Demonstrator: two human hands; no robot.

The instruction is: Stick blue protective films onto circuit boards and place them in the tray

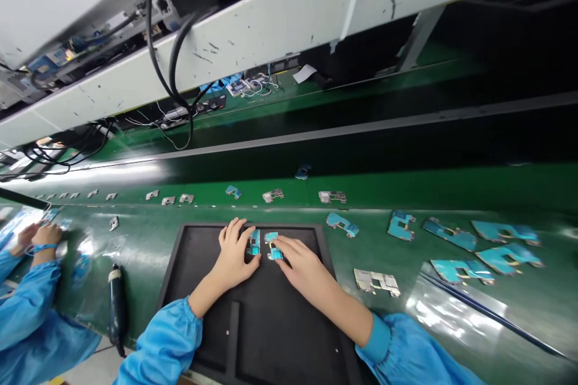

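My left hand [231, 255] is over the far part of a black tray [280, 313]. Its thumb and index finger close on the edges of a small blue-faced circuit board [255, 243]. Beside it, my right hand [301, 263] grips a second blue-faced circuit board [273, 248] between thumb and fingers. The two boards stand side by side with a narrow gap. Whether they rest on the tray floor I cannot tell.
More circuit boards lie right of the tray, among them a silver board [376, 282] and a blue board [400, 226]. Others line the green belt [406, 183]. An electric screwdriver [117, 307] lies left, near a co-worker's hands [46, 236]. A shelf beam [289, 24] crosses overhead.
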